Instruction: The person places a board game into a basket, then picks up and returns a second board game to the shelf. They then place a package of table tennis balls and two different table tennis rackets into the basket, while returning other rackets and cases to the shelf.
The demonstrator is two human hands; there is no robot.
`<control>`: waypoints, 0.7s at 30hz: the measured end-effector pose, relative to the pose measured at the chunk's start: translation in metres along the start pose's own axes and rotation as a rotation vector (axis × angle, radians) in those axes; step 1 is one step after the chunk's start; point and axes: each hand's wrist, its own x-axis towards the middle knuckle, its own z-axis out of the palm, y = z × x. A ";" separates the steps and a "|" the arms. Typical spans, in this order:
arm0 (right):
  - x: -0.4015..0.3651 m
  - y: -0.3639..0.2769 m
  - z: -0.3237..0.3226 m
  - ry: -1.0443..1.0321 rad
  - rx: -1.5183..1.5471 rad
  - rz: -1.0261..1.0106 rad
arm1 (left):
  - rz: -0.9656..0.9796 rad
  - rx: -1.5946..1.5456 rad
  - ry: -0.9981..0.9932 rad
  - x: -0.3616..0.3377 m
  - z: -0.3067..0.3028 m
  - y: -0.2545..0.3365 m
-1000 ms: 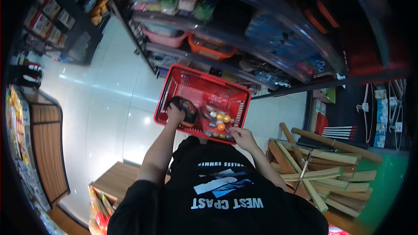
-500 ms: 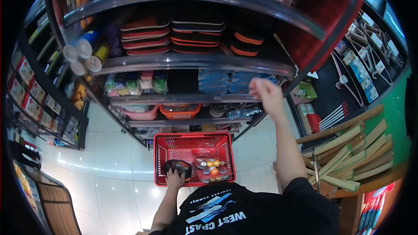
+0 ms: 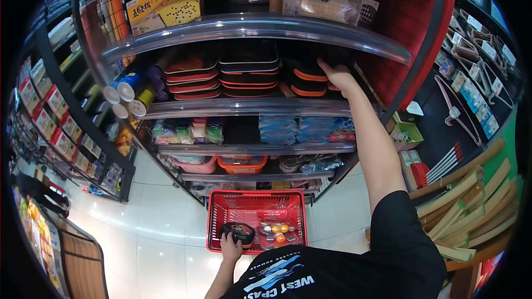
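My left hand grips the near rim of a red shopping basket held low in front of me. In the basket lie a dark round packet and a pack of orange and white balls. My right hand is stretched up to the second shelf, its fingers touching a stack of black cases with orange trim. Whether it grips one I cannot tell. More flat red and black cases are stacked to the left on that shelf.
A shelf unit with curved rails fills the view; boxed board games stand on top, tubes at left, blue packets below. Wooden bats lean at right. Hangers hang at far right. White tile floor lies left.
The view tilted up from the basket to the shelves. My right hand left the basket rim and rose to the black and orange cases. The left hand stayed on the basket.
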 end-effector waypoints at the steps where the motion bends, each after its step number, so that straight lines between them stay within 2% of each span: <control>1: 0.002 0.000 0.001 0.018 0.009 -0.015 | 0.011 -0.009 0.016 -0.004 -0.001 0.002; 6: 0.018 0.007 -0.002 0.025 0.113 0.025 | 0.046 -0.024 0.045 -0.017 -0.003 0.028; 8: 0.028 0.013 -0.007 -0.098 0.212 0.113 | 0.060 -0.043 0.058 -0.018 0.002 0.039; 9: 0.029 0.016 -0.010 -0.104 0.223 0.113 | 0.098 -0.082 0.053 -0.015 0.002 0.047; 11: 0.029 0.023 -0.018 -0.241 0.304 0.128 | 0.132 -0.123 0.047 -0.010 0.001 0.065; 16: 0.004 0.040 -0.034 -0.225 0.538 0.133 | 0.105 -0.185 0.088 -0.009 -0.007 0.112; 19: -0.009 0.044 -0.037 -0.285 0.711 0.112 | 0.167 -0.187 0.071 -0.011 -0.011 0.131; 21: -0.023 0.045 -0.040 -0.207 0.758 0.058 | 0.168 -0.214 0.074 -0.012 -0.016 0.149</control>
